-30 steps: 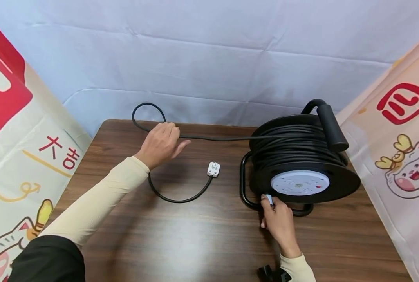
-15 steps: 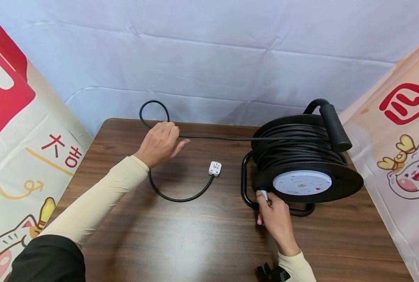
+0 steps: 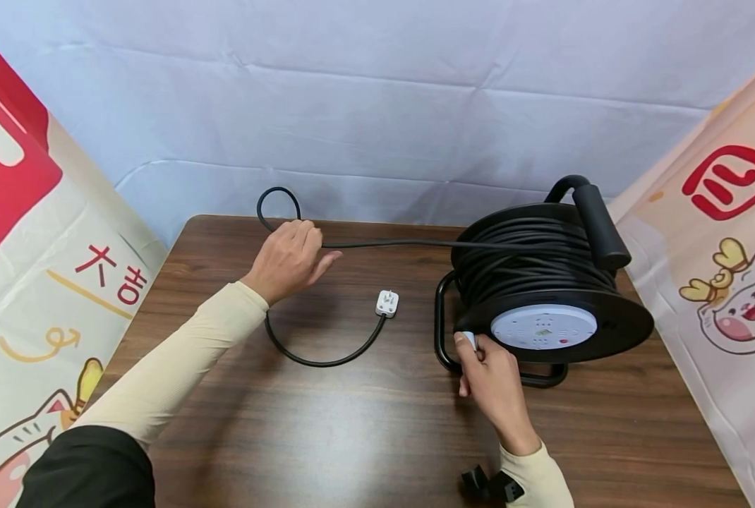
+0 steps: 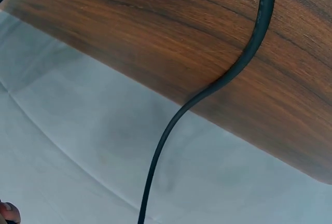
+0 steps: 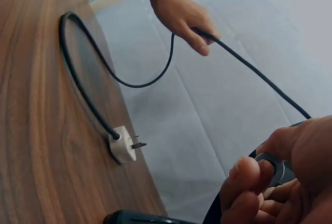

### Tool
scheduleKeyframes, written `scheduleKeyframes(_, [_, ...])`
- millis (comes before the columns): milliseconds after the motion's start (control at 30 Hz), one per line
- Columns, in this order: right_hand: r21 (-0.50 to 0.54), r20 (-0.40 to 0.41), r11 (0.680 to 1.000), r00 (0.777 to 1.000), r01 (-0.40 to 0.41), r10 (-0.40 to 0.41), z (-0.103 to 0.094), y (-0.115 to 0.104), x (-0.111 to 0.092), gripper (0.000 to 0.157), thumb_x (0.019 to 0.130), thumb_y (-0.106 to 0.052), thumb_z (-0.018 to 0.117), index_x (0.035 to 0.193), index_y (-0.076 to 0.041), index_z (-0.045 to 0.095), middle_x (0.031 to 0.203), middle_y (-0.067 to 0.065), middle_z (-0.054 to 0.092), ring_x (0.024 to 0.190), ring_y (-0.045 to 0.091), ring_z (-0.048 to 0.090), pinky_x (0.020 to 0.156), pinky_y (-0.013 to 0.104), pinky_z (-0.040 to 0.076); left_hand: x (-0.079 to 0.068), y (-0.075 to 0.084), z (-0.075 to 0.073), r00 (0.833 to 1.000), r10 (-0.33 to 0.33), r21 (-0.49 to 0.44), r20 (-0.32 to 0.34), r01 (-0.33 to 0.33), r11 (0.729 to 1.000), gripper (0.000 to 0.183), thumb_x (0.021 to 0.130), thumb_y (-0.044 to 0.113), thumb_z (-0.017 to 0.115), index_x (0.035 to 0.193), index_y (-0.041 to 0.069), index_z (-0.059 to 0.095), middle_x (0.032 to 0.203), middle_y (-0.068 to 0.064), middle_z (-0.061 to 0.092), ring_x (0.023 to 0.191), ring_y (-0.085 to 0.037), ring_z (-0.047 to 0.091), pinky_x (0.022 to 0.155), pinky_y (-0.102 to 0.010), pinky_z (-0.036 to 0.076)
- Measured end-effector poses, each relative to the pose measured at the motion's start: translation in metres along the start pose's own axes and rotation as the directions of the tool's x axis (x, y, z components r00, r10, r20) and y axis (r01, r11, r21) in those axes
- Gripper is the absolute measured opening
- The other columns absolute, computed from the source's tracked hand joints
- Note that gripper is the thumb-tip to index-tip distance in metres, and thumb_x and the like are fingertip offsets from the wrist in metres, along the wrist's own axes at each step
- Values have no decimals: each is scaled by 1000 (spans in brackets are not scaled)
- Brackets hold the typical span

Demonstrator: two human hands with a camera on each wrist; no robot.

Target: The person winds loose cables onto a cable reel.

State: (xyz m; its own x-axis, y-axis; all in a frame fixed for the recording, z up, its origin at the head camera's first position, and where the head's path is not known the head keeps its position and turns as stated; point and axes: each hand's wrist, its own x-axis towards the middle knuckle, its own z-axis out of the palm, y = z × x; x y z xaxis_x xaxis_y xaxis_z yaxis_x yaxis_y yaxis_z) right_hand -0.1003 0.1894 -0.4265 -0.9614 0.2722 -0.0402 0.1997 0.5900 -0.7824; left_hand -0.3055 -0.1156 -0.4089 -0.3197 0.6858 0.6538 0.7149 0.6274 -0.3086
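Knob [image 3: 470, 339] and pinching right hand [image 3: 494, 381] have shifted up-left round the reel [image 3: 625, 327], head view. Reel stands right on the table [image 3: 352, 441], socket face [image 3: 544, 327] nearside; cable [image 3: 399, 243] runs leftward. Most appears wound; loop [image 3: 260, 205] and plug [image 3: 387, 305] remain. Left wrist: cable crosses table edge. Right wrist: left hand [image 5: 182, 16] grips cable; pins [image 5: 139, 145] point up.

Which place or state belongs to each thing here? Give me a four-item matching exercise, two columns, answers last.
Things
1. White square plug with metal pins
2. Left hand
3. Right hand
4. Black tube-shaped handle

Places or states
A. Curled round the thin black cable
B. Jutting above the black disc-sided reel
C. Lying on the brown wood-grain table
D. Pinching the small pale knob

Pairs: 1-C, 2-A, 3-D, 4-B.
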Motion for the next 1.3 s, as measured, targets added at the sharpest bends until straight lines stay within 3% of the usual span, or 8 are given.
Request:
scheduleKeyframes(500, [-23, -24, 999, 999, 29, -30, -9, -17, 0, 50, 89, -56, 44, 66, -13, 53, 39, -2, 49, 40, 17, 49, 44, 29, 35, -7, -1, -2, 1000, -20, -6, 4, 20, 1000, 39, 90, 39, 52, 73, 4, 45, 66, -8, 41, 56, -24, 41, 53, -36, 37])
scheduleKeyframes(900, [26, -30, 999, 999, 30, -29, -26, -32, 0, 45, 88, -57, 46, 73, -16, 58, 42, 2, 50, 41, 19, 50, 41, 30, 34, -22, -8, 0, 999, -35, 32, 9, 35, 999, 41, 90, 39, 52, 69, 6, 41, 62, -5, 34, 51, -21, 33, 49, -32, 31])
scheduleKeyframes(1300, [-25, -75, 999, 997, 27, -29, -38, -41, 1, 42, 87, -58, 46, 71, -21, 58, 42, -1, 50, 42, 18, 48, 41, 30, 34, -16, -6, -2, 1000, 0, 23, 6, -1, 1000, 40, 91, 38, 51, 72, 4, 43, 65, -8, 36, 54, -23, 35, 52, -34, 34])
